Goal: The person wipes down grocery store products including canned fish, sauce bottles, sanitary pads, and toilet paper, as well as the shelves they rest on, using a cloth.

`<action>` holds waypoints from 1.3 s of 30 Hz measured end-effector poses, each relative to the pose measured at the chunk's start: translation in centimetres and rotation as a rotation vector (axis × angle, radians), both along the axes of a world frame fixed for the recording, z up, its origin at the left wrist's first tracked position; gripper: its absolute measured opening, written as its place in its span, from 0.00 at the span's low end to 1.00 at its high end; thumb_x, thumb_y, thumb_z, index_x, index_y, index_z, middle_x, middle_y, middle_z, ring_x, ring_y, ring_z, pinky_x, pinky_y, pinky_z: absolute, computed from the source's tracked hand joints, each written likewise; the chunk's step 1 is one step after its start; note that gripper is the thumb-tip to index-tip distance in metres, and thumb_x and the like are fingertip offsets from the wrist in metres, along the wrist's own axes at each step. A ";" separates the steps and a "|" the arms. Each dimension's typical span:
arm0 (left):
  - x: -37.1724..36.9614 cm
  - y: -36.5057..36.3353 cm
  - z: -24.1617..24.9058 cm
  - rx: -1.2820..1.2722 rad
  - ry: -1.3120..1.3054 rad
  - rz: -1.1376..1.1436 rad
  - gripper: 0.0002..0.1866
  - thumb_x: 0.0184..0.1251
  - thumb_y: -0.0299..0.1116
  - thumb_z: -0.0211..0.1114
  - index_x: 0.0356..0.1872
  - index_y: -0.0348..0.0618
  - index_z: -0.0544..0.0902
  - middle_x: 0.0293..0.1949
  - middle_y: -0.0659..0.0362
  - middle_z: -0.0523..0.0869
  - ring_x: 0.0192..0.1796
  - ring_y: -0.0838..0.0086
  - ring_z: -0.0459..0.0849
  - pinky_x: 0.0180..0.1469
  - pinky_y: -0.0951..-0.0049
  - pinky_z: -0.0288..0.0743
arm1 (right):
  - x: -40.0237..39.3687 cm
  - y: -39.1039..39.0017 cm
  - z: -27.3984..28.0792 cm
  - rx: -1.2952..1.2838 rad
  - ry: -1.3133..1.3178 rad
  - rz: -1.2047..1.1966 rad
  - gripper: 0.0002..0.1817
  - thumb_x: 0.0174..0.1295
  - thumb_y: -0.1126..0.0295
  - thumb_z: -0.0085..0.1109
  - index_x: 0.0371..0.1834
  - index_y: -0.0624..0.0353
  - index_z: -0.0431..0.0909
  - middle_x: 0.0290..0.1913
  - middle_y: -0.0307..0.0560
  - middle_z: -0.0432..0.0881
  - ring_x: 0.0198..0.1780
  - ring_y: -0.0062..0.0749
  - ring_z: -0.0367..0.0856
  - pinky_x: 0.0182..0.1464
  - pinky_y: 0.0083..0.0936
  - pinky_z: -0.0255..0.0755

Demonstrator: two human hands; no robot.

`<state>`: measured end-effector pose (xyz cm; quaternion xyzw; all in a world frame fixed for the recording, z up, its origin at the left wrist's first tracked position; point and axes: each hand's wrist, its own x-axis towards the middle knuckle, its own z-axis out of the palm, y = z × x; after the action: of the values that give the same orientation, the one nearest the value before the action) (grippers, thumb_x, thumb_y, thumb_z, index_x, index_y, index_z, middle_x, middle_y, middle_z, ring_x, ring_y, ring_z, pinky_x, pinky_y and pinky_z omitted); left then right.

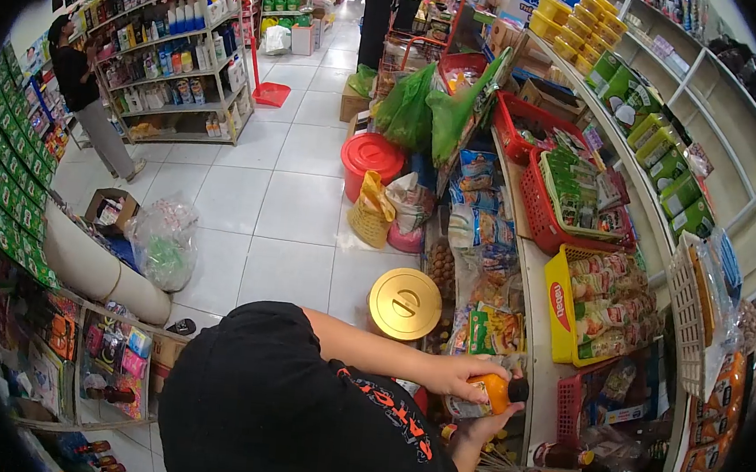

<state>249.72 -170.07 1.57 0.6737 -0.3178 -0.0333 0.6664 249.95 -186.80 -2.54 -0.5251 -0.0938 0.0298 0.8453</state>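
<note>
White-tiled shop floor adjoins a pale shelf ledge, near which the left hand curls around an orange, black-capped bottle, the right hand, grip unclear, beneath: apparently a handling step, next calling for steady support.

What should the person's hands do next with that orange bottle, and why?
Perhaps tilt the orange bottle upright: its black cap points toward the shelf rather than straight up. The left hand is wrapped around it, and the right hand is near the cap end, so it could probably help steady it.
</note>
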 end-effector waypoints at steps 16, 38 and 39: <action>0.7 3.1 1.6 0.151 -0.156 0.530 0.21 0.48 0.41 0.68 0.42 0.42 0.77 0.39 0.51 0.80 0.43 0.60 0.77 0.46 0.68 0.69 | -0.5 1.2 6.5 -0.670 -0.205 -0.084 0.26 0.48 0.74 0.62 0.52 0.67 0.66 0.45 0.47 0.75 0.46 0.28 0.73 0.51 0.25 0.65; 1.8 3.0 0.3 -0.168 0.243 0.430 0.14 0.58 0.28 0.58 0.45 0.36 0.73 0.44 0.58 0.75 0.48 0.74 0.72 0.53 0.75 0.64 | -0.6 -18.7 32.0 -1.219 -0.542 -1.419 0.24 0.44 0.58 0.68 0.40 0.64 0.75 0.29 0.44 0.79 0.31 0.25 0.74 0.38 0.21 0.67; 1.9 3.2 -0.1 -0.137 0.216 0.429 0.14 0.58 0.27 0.58 0.45 0.35 0.73 0.45 0.58 0.74 0.48 0.75 0.72 0.53 0.76 0.64 | -0.4 -19.2 32.1 -1.281 -0.436 -1.391 0.27 0.43 0.56 0.69 0.40 0.64 0.73 0.33 0.48 0.78 0.34 0.30 0.75 0.39 0.23 0.68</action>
<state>251.61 -166.91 1.44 0.6715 -0.0958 0.0586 0.7325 249.59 -206.01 29.53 -0.8180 0.1172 -0.5294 0.1921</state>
